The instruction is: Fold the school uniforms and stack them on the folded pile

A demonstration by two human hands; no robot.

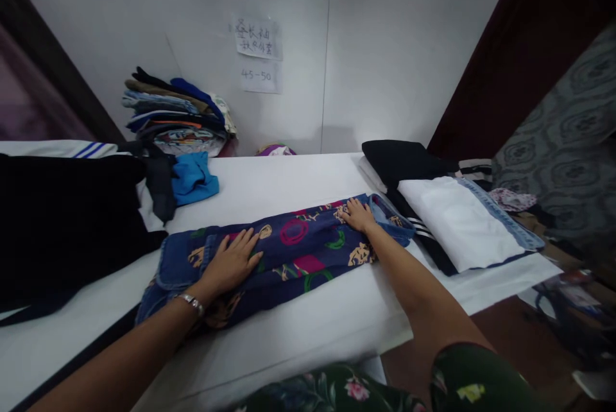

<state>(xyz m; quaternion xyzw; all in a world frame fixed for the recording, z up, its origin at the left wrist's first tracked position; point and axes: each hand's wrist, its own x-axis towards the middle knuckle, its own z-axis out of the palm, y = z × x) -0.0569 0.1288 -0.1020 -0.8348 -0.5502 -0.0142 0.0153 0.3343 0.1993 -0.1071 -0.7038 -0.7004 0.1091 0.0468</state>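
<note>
A patterned navy jacket (283, 251) with denim trim lies folded into a long strip on the white table (269, 174). Its denim collar (392, 216) points right, and a denim cuff (178, 261) lies folded over at the left end. My left hand (233, 258) rests flat on the left part of the jacket, fingers spread. Near the collar, my right hand (357, 214) lies on the cloth with its fingers stretched out. Neither hand grasps anything that I can see.
Black garments (67, 226) cover the table's left side, with a blue cloth (195, 178) beside them. A tall stack of folded clothes (176, 110) stands behind. At right lie a folded white garment (462, 223) and a black one (397, 162). Handwritten papers (258, 40) hang on the wall.
</note>
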